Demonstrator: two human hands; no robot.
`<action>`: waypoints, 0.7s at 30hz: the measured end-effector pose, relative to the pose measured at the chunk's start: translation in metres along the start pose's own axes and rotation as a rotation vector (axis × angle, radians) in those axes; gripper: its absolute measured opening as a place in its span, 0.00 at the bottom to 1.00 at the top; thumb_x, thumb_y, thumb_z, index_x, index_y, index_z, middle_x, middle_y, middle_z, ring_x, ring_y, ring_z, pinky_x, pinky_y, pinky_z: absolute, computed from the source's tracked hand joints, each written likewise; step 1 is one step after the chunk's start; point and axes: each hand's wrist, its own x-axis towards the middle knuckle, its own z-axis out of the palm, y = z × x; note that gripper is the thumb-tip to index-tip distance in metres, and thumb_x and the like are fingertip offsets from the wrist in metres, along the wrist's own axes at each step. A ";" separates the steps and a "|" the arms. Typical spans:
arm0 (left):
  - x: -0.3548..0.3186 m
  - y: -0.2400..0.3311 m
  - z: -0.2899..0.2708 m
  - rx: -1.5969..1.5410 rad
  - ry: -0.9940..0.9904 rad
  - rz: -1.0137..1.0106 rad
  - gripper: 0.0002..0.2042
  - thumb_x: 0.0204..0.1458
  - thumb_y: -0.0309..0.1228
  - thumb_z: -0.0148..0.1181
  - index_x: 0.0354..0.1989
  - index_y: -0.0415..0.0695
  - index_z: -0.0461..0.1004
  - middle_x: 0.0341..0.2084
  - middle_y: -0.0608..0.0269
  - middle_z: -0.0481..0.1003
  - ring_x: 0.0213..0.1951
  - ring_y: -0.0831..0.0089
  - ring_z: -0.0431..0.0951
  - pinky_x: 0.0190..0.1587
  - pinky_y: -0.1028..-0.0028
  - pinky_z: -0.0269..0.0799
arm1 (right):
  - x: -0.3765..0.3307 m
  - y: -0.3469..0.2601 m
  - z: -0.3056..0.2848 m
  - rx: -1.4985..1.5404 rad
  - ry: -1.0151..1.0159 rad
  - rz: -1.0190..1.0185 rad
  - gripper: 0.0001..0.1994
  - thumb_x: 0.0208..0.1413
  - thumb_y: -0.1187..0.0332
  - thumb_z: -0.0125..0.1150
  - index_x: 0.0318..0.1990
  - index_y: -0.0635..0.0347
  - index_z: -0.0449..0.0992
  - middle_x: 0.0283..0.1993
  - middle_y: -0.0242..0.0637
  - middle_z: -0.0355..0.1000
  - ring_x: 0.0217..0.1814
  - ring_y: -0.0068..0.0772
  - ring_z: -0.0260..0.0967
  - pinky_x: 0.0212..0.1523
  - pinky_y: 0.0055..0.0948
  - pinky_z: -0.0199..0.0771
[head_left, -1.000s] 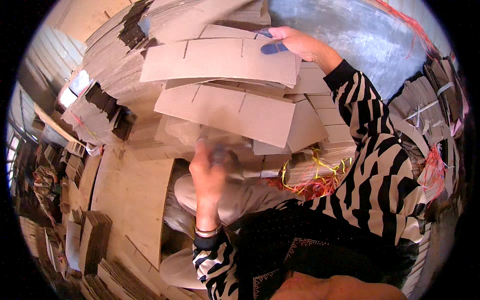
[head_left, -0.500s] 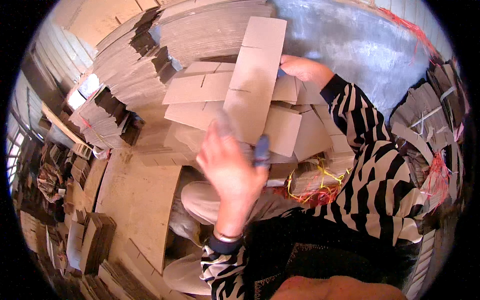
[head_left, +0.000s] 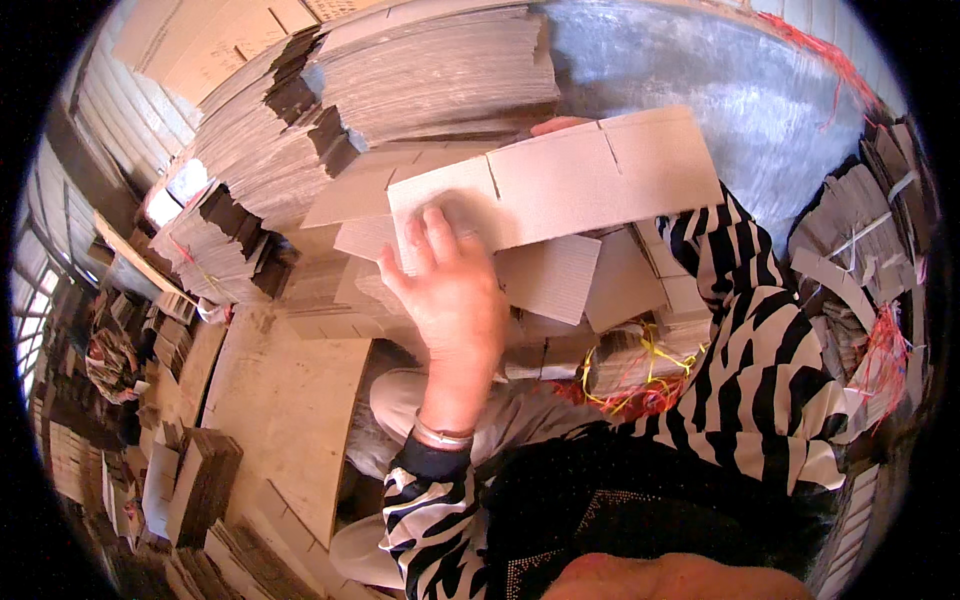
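A flat brown cardboard box blank (head_left: 570,180) with cut slots lies crosswise in front of me, over a loose pile of similar blanks (head_left: 560,280). My left hand (head_left: 450,290) lies on the blank's left end, fingers spread flat over its face and thumb at the lower edge. My right hand (head_left: 558,125) is almost wholly hidden behind the blank. Only its fingertips show at the top edge, holding the far side. Both arms wear black-and-white striped sleeves, and a bracelet circles the left wrist.
Tall stacks of flat cardboard (head_left: 430,70) rise at the back, with lower stacks (head_left: 215,240) to the left. A plywood board (head_left: 290,400) lies by my knee. Bundles tied with yellow and red string (head_left: 640,385) sit under the pile. More stacks (head_left: 860,250) stand on the right.
The blank has swung from upright to lying crosswise. My left hand rose from below the pile and came onto the blank's left end. My right hand stayed behind its far edge.
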 end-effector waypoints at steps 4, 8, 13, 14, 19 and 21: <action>0.004 0.001 0.009 0.029 0.114 0.048 0.20 0.46 0.32 0.55 0.50 0.45 0.72 0.50 0.52 0.68 0.56 0.58 0.67 0.59 0.44 0.52 | -0.001 0.000 -0.011 0.022 -0.035 -0.047 0.19 0.60 0.66 0.56 0.56 0.63 0.70 0.56 0.36 0.70 0.56 0.29 0.65 0.53 0.28 0.66; 0.011 -0.009 0.026 0.061 0.244 0.087 0.23 0.48 0.33 0.51 0.57 0.51 0.69 0.47 0.54 0.69 0.54 0.60 0.68 0.58 0.43 0.54 | -0.001 0.009 -0.022 0.023 -0.100 -0.049 0.18 0.59 0.66 0.56 0.55 0.63 0.70 0.55 0.37 0.70 0.56 0.30 0.65 0.52 0.28 0.67; 0.023 -0.047 0.007 0.115 0.266 -0.013 0.18 0.42 0.23 0.54 0.44 0.51 0.75 0.47 0.63 0.73 0.49 0.65 0.72 0.57 0.56 0.58 | 0.001 0.021 -0.028 0.051 -0.202 -0.063 0.18 0.58 0.65 0.57 0.54 0.63 0.71 0.54 0.37 0.71 0.55 0.30 0.66 0.51 0.29 0.68; 0.026 -0.057 0.012 0.114 0.257 -0.040 0.18 0.40 0.22 0.54 0.44 0.50 0.75 0.45 0.65 0.74 0.49 0.67 0.73 0.56 0.56 0.59 | 0.000 0.024 -0.035 0.045 -0.220 -0.059 0.18 0.58 0.65 0.57 0.54 0.63 0.71 0.54 0.37 0.71 0.55 0.30 0.66 0.51 0.29 0.68; 0.043 -0.104 0.047 0.089 0.184 -0.076 0.14 0.44 0.24 0.53 0.39 0.54 0.77 0.35 0.68 0.74 0.43 0.66 0.74 0.57 0.51 0.55 | 0.012 0.030 -0.040 -0.117 -0.297 -0.084 0.18 0.58 0.65 0.58 0.53 0.63 0.72 0.52 0.37 0.72 0.54 0.30 0.66 0.49 0.30 0.69; 0.047 -0.115 0.057 0.130 0.036 -0.082 0.17 0.44 0.22 0.53 0.41 0.57 0.78 0.38 0.69 0.75 0.44 0.66 0.75 0.57 0.51 0.56 | 0.013 0.007 -0.034 -0.654 -0.239 -0.099 0.17 0.55 0.63 0.60 0.49 0.63 0.73 0.48 0.41 0.74 0.51 0.35 0.69 0.45 0.34 0.70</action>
